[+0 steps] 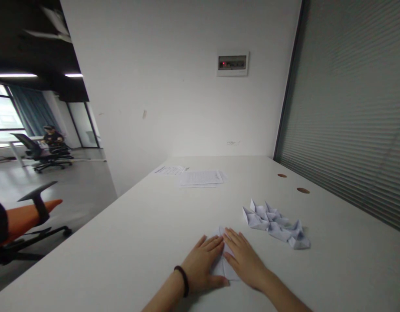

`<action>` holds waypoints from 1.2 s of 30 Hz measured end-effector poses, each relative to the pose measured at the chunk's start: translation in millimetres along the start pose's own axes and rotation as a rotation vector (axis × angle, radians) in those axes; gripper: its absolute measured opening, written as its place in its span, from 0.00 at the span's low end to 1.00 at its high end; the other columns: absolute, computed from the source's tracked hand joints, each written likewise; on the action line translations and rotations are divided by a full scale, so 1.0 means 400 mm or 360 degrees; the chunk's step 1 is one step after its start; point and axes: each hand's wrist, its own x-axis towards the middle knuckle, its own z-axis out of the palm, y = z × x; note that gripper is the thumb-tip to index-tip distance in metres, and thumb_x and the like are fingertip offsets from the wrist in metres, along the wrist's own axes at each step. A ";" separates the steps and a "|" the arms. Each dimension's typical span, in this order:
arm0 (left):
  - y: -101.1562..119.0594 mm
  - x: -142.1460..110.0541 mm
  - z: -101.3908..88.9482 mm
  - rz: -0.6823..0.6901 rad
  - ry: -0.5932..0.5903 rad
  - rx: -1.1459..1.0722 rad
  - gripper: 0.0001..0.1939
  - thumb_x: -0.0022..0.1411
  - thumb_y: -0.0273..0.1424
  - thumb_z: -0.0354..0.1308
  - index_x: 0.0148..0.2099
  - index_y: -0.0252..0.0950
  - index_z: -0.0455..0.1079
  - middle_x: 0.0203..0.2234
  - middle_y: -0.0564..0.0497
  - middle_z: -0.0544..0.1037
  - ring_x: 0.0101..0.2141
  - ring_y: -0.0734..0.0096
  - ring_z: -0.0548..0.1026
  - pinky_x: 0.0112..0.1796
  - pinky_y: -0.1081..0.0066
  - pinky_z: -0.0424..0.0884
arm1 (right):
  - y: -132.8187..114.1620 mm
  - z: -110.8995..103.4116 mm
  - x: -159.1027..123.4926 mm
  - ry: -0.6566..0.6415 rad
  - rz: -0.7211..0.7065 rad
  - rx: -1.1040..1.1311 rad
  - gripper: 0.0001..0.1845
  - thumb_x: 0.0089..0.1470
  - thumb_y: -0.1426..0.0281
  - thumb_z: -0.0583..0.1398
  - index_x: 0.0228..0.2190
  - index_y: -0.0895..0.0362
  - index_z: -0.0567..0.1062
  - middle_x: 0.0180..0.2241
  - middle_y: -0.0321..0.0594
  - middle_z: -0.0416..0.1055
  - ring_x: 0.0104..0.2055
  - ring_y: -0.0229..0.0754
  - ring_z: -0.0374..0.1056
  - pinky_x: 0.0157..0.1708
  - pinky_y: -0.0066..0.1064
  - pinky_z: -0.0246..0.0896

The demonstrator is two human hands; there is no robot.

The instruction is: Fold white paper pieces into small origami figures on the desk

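A folded sheet of white paper [223, 268] lies flat on the white table [148, 229], with a crease running along its middle. My left hand [202, 262], a dark band round its wrist, rests flat on the paper's left side with fingers stretched out. On the right side my right hand [244, 259] presses down, its fingers also straight and close to the left fingertips near the paper's top. Both hands hide much of the sheet. Beyond my right hand sits a cluster of several folded paper boats [274, 223].
Printed sheets [201, 177] lie farther back on the table. Two round holes [303, 190] are cut near its right edge, beside a glass partition with blinds [346, 130]. An orange chair [31, 216] stands left of the table. A seated person [53, 138] is far off.
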 end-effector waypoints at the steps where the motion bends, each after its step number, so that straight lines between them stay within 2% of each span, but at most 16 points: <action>1: 0.001 0.000 -0.003 -0.0003 0.0012 -0.0001 0.43 0.47 0.53 0.54 0.59 0.35 0.50 0.57 0.42 0.53 0.56 0.56 0.52 0.54 0.52 0.44 | 0.002 -0.003 0.003 0.0033 0.0025 0.0049 0.26 0.52 0.64 0.51 0.53 0.58 0.59 0.58 0.43 0.50 0.60 0.43 0.42 0.59 0.39 0.36; 4: -0.003 -0.002 -0.006 -0.0015 0.0068 -0.0005 0.39 0.47 0.51 0.56 0.57 0.36 0.55 0.55 0.42 0.57 0.54 0.56 0.56 0.53 0.52 0.47 | 0.010 -0.018 0.010 0.0207 0.0091 0.0203 0.23 0.47 0.70 0.54 0.47 0.60 0.67 0.54 0.46 0.58 0.56 0.43 0.51 0.56 0.36 0.44; 7: -0.013 -0.003 -0.004 -0.0023 0.0136 -0.0015 0.34 0.50 0.49 0.56 0.55 0.38 0.58 0.54 0.44 0.60 0.53 0.57 0.58 0.53 0.53 0.49 | 0.007 -0.046 0.007 0.0337 0.0061 0.0313 0.15 0.45 0.74 0.55 0.37 0.59 0.73 0.43 0.45 0.68 0.47 0.43 0.60 0.50 0.35 0.53; 10: -0.021 -0.004 0.001 -0.0022 0.0199 -0.0028 0.26 0.55 0.45 0.53 0.54 0.40 0.60 0.53 0.47 0.63 0.52 0.58 0.60 0.52 0.55 0.51 | -0.010 -0.078 -0.009 0.0212 -0.0066 0.0402 0.11 0.44 0.71 0.57 0.33 0.57 0.74 0.34 0.40 0.71 0.39 0.41 0.64 0.41 0.31 0.58; 13: -0.022 -0.003 -0.001 -0.0004 0.0264 -0.0036 0.21 0.57 0.42 0.52 0.51 0.40 0.64 0.50 0.47 0.66 0.50 0.60 0.63 0.51 0.60 0.54 | -0.027 -0.102 -0.026 0.0017 -0.0177 0.0413 0.15 0.40 0.66 0.61 0.34 0.55 0.74 0.36 0.39 0.69 0.39 0.41 0.64 0.40 0.29 0.58; 15: -0.020 -0.003 -0.009 -0.0007 0.0299 -0.0047 0.16 0.59 0.39 0.50 0.47 0.40 0.67 0.46 0.49 0.71 0.46 0.63 0.67 0.48 0.65 0.59 | -0.027 -0.109 -0.029 -0.0015 -0.0165 0.0422 0.17 0.38 0.64 0.63 0.35 0.55 0.74 0.37 0.40 0.70 0.39 0.42 0.64 0.39 0.29 0.58; 17: -0.019 -0.003 -0.021 -0.0087 0.0318 -0.0033 0.13 0.61 0.36 0.46 0.42 0.40 0.70 0.38 0.50 0.75 0.39 0.66 0.71 0.41 0.69 0.63 | -0.017 -0.108 -0.025 0.0021 -0.0091 0.0443 0.15 0.42 0.65 0.60 0.34 0.56 0.74 0.35 0.40 0.72 0.38 0.41 0.66 0.38 0.28 0.59; 19: -0.022 -0.004 -0.031 -0.0233 0.0345 0.0008 0.14 0.62 0.33 0.44 0.37 0.39 0.71 0.32 0.50 0.76 0.34 0.67 0.72 0.36 0.71 0.65 | -0.001 -0.103 -0.017 0.0101 -0.0002 0.0433 0.13 0.47 0.66 0.56 0.34 0.56 0.75 0.35 0.40 0.73 0.38 0.41 0.67 0.40 0.29 0.58; 21: -0.032 -0.003 -0.033 -0.0369 0.0388 0.0023 0.14 0.61 0.31 0.43 0.35 0.38 0.71 0.30 0.50 0.75 0.31 0.68 0.72 0.33 0.72 0.64 | 0.016 -0.095 -0.008 0.0171 0.0089 0.0375 0.14 0.49 0.67 0.53 0.36 0.56 0.74 0.38 0.41 0.73 0.41 0.42 0.67 0.44 0.31 0.57; 24: -0.054 0.000 -0.019 -0.0475 0.0485 0.0018 0.12 0.57 0.28 0.46 0.41 0.39 0.69 0.36 0.50 0.74 0.37 0.67 0.70 0.39 0.72 0.63 | 0.035 -0.082 0.000 0.0222 0.0196 0.0240 0.19 0.47 0.69 0.55 0.43 0.57 0.70 0.42 0.43 0.70 0.44 0.43 0.65 0.47 0.32 0.54; 27: -0.074 0.004 0.001 -0.0630 0.0520 0.0063 0.20 0.52 0.27 0.50 0.49 0.38 0.64 0.46 0.48 0.69 0.46 0.62 0.64 0.45 0.66 0.59 | 0.044 -0.067 0.001 0.0247 0.0263 0.0063 0.24 0.43 0.67 0.58 0.45 0.58 0.69 0.41 0.46 0.68 0.44 0.46 0.63 0.45 0.33 0.55; 29: -0.082 0.005 0.008 -0.0708 0.0461 0.0008 0.25 0.51 0.27 0.51 0.53 0.37 0.60 0.50 0.46 0.66 0.50 0.60 0.60 0.49 0.62 0.55 | 0.049 -0.058 0.002 0.0250 0.0277 -0.0018 0.24 0.42 0.65 0.60 0.43 0.58 0.71 0.40 0.47 0.66 0.44 0.47 0.62 0.45 0.34 0.55; 33: -0.091 0.002 0.001 -0.0629 0.0290 -0.0282 0.28 0.47 0.24 0.54 0.53 0.39 0.60 0.51 0.48 0.64 0.52 0.61 0.57 0.52 0.63 0.48 | 0.062 -0.047 0.006 0.0208 0.0226 0.0069 0.21 0.41 0.67 0.60 0.41 0.56 0.72 0.40 0.45 0.65 0.43 0.46 0.61 0.45 0.34 0.54; 36: -0.101 -0.004 -0.007 -0.0545 0.0337 -0.0533 0.31 0.42 0.21 0.56 0.52 0.38 0.61 0.48 0.47 0.66 0.48 0.62 0.62 0.49 0.66 0.54 | 0.064 -0.044 0.010 0.0232 0.0219 0.0231 0.19 0.40 0.71 0.59 0.39 0.57 0.72 0.39 0.44 0.66 0.43 0.45 0.61 0.45 0.34 0.55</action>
